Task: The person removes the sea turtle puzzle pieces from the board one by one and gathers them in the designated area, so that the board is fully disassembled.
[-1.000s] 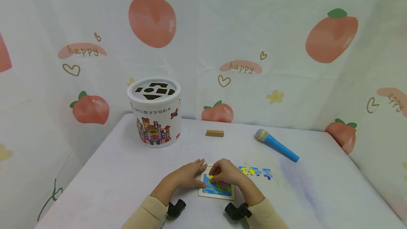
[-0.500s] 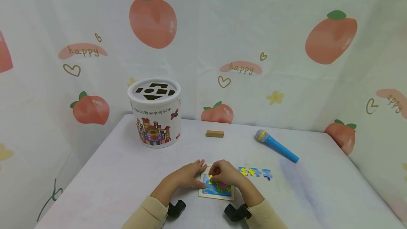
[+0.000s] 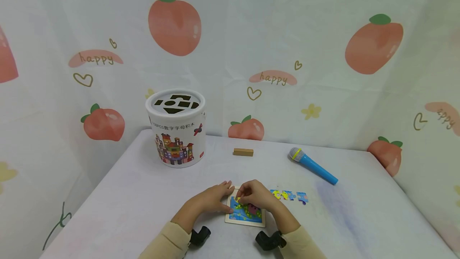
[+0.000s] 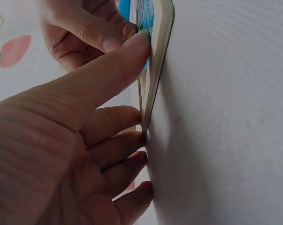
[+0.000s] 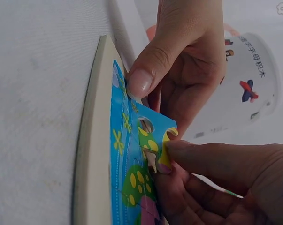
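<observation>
A square jigsaw puzzle in a pale wooden frame [image 3: 245, 223] lies on the table, its picture blue, green and pink. My left hand [image 3: 213, 198] steadies it: the thumb presses on the near left side, while the spread fingers rest along the far left edge. Over the upper part of the puzzle, my right hand [image 3: 257, 194] pinches a jigsaw piece [image 5: 165, 152] between thumb and forefinger. Blue, green and yellow show on this piece, which tilts up from the board in the right wrist view. In the head view the right hand hides the puzzle's top right part.
Several loose jigsaw pieces [image 3: 302, 197] lie right of the puzzle. Farther back are a blue toy microphone [image 3: 316, 168], a small wooden block [image 3: 243, 152] and a white block bucket [image 3: 179, 131] with a slotted lid. A peach-printed curtain [image 3: 223, 43] hangs behind the table.
Both hands stay in nearly the same place. My right fingers shift slightly over the board with the jigsaw piece, and the head view tilts a little.
</observation>
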`<act>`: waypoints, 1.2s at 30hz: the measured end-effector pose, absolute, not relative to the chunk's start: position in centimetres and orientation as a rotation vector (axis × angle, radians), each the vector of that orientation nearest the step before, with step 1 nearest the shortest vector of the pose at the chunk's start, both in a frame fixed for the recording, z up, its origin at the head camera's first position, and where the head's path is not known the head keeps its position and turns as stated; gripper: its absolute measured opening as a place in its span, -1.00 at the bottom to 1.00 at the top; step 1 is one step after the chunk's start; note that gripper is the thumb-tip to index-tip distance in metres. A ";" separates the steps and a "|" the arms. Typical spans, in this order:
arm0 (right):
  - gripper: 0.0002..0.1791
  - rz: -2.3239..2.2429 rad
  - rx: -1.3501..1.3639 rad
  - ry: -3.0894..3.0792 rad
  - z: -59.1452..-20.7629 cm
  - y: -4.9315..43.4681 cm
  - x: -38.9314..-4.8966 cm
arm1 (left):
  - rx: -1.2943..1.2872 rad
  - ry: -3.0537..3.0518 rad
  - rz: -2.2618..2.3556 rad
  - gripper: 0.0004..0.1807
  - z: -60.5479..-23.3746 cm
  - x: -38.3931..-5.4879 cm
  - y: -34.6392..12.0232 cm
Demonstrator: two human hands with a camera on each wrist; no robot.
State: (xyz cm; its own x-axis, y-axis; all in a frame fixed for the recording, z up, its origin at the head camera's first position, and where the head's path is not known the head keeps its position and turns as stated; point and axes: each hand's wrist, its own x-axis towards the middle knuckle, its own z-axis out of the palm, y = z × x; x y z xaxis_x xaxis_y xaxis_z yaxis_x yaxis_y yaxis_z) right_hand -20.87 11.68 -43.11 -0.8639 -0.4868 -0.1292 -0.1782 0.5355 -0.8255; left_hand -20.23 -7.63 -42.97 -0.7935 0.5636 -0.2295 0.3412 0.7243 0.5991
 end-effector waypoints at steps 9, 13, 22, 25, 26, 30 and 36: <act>-0.89 -1.368 -0.469 2.355 -43.6 12.2 -21.0 | 0.706 2.521 0.779 -0.22 -43.2 -20.3 -7.5; -0.86 -1.379 -0.423 2.355 -43.4 12.8 -20.9 | 0.694 2.523 0.767 -0.21 -43.2 -20.3 -7.4; -0.81 -1.397 -0.371 2.328 -42.5 15.2 -20.0 | 0.684 2.547 0.754 -0.23 -43.0 -20.1 -7.2; -0.79 -1.410 -0.356 2.317 -42.4 16.2 -19.8 | 0.678 2.553 0.751 -0.23 -43.0 -20.1 -7.2; -0.78 -1.415 -0.355 2.317 -42.4 16.5 -19.7 | 0.676 2.553 0.750 -0.23 -43.0 -20.1 -7.2; -0.77 -1.436 -0.354 2.337 -42.4 17.8 -19.3 | 0.682 2.554 0.743 -0.22 -43.1 -20.1 -7.3; -0.75 -1.452 -0.360 2.366 -42.4 19.4 -18.9 | 0.681 2.552 0.755 -0.22 -43.2 -20.1 -7.3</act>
